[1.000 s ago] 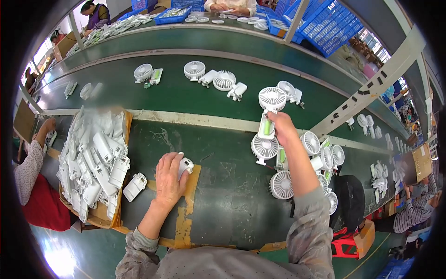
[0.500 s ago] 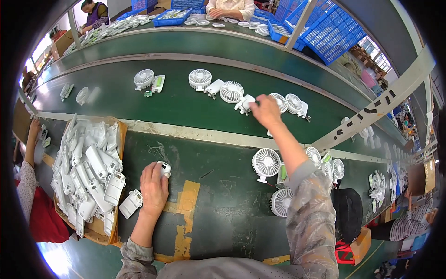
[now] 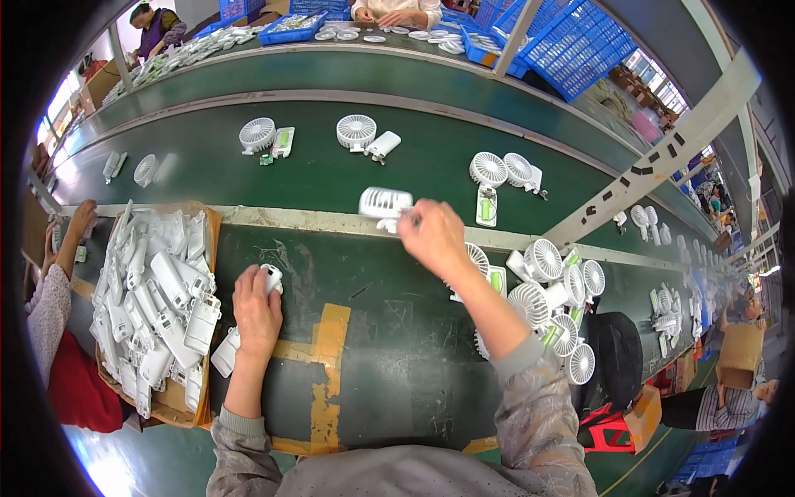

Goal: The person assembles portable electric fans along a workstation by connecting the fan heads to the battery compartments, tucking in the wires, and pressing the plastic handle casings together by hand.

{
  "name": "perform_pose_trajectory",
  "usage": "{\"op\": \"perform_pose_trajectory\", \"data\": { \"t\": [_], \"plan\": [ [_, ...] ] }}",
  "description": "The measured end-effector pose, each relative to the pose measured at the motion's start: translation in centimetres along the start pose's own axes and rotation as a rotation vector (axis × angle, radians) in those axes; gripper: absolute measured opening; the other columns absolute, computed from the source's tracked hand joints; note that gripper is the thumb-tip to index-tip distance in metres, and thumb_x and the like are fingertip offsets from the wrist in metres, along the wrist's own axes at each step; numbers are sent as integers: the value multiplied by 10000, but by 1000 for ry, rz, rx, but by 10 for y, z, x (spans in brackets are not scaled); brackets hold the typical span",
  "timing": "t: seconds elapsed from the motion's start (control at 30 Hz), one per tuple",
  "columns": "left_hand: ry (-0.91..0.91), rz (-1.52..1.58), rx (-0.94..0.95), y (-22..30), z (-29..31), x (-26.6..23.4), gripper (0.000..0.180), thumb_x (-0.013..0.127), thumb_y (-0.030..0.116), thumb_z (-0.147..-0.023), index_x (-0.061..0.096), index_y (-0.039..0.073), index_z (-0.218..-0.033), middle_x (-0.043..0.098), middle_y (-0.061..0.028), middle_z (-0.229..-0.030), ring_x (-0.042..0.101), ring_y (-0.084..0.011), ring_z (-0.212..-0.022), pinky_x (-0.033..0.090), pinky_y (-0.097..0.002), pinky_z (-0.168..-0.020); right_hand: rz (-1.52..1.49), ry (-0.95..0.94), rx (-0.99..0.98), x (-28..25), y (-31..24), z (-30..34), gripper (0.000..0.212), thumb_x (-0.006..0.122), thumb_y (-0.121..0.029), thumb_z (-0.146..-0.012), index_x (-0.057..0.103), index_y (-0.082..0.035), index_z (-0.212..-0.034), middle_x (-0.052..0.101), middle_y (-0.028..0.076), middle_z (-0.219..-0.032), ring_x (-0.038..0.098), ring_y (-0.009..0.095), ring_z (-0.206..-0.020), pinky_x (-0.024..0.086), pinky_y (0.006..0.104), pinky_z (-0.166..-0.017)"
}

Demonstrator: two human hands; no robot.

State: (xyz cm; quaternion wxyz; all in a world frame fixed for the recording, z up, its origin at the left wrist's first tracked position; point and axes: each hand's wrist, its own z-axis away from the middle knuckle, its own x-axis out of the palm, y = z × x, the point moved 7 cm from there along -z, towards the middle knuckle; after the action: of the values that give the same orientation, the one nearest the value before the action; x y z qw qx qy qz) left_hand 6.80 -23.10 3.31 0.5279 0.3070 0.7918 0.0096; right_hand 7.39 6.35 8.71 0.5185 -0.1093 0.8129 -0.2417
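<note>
My right hand (image 3: pixel 436 238) pinches a small white fan (image 3: pixel 384 203), which is tilted and slightly blurred over the near edge of the conveyor belt. My left hand (image 3: pixel 257 311) is closed around a white plastic casing (image 3: pixel 272 277) on the dark work table, with most of it hidden under the fingers. Beside that wrist lies another white casing (image 3: pixel 226 352), partly covered by my arm. A cardboard box (image 3: pixel 214 248) heaped with white casings stands to the left. Several fans (image 3: pixel 528 304) with green parts are gathered on the table right of my right forearm.
On the green belt (image 3: pixel 331 178) lie more fans (image 3: pixel 356 131) and pieces. A slanted metal post (image 3: pixel 654 157) rises at the right. A black bag (image 3: pixel 618 356) hangs at the table's right. Other people work across the belt and at both sides; blue crates (image 3: pixel 571 54) stand at the back.
My right hand has lifted a fan from the belt and drawn it left and nearer. My left hand, with the casing, has shifted slightly left. The view has turned a little.
</note>
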Motion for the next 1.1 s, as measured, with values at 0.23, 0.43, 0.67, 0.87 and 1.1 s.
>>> {"op": "perform_pose_trajectory", "data": {
  "t": [0.23,0.43,0.67,0.87,1.1],
  "plan": [
    [-142,470,91,71,7,-12,524,689,95,-696,499,25,-1179,471,-188,-1231,455,-356,-1140,387,-397,-950,-210,-1,-402,-1,-73,135,140,626,-67,-679,530,-8,-762,583,163,-870,574,341,-853,475,388,-739],
    [-387,325,413,99,37,-6,532,699,214,-714,508,64,-1187,426,-154,-1281,379,-347,-1209,333,-432,-979,-51,-428,-419,19,-88,210,370,690,-210,-727,538,19,-975,531,207,-1128,465,363,-1142,327,489,-1005],
    [-622,255,353,86,57,-21,758,770,226,-623,418,80,-1278,316,-139,-1368,266,-334,-1299,291,-447,-1040,-165,-666,-390,-4,-66,205,524,616,-74,-759,413,-35,-1241,433,162,-1302,361,360,-1248,308,440,-1041],
    [-586,145,380,94,53,-22,809,783,121,-580,380,62,-1280,316,-152,-1355,292,-343,-1282,319,-422,-1029,-10,-653,-491,9,-58,183,490,541,53,-728,486,-32,-1207,383,159,-1346,249,341,-1319,278,445,-1061],
    [-659,175,353,89,48,-36,673,723,273,-666,434,34,-1224,382,-165,-1279,402,-352,-1166,364,-424,-972,287,-577,-582,0,-54,176,294,551,-38,-727,562,20,-1015,488,192,-1176,366,343,-1229,295,455,-1040]
  ]
}}
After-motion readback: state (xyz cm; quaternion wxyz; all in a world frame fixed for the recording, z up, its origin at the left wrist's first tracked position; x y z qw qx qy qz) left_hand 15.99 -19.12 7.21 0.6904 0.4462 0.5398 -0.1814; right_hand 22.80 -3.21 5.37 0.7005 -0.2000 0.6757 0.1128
